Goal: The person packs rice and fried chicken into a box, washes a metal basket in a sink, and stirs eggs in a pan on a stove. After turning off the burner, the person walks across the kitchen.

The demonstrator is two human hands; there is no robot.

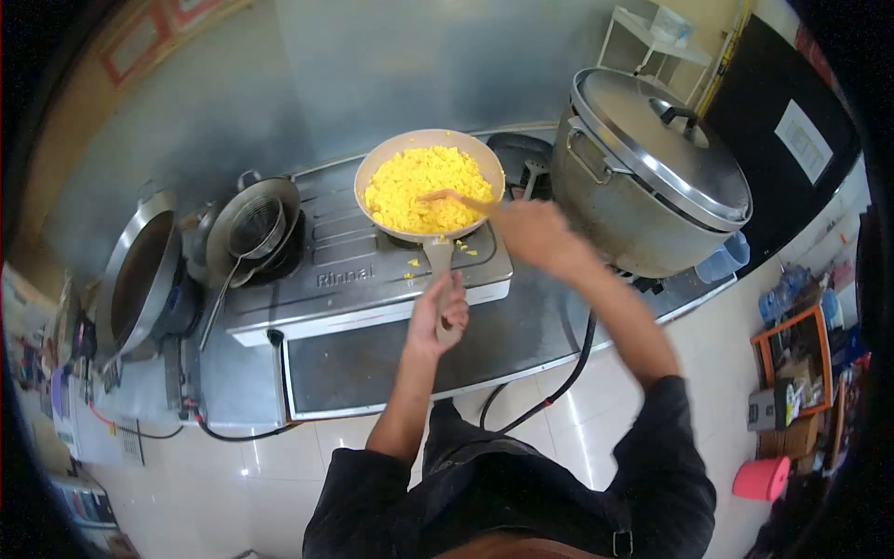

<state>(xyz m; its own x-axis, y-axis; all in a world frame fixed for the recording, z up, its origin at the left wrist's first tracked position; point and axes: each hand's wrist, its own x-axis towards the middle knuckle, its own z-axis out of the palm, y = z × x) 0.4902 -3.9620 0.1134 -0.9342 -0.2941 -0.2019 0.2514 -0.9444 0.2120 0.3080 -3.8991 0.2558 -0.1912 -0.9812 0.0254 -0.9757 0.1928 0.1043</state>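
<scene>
A light-coloured frying pan sits on the right burner of a gas stove, filled with crumbly yellow food that resembles scrambled egg. My left hand is wrapped around the pan's beige handle, close to its end. In my right hand, somewhat blurred, is a wooden spatula. Its head rests in the yellow food near the middle of the pan. A few yellow bits lie on the stove top beside the handle.
Left on the Rinnai stove sits a small wok with a strainer. A larger wok stands farther left. To the right is a big lidded metal pot. A black hose hangs over the counter's front edge.
</scene>
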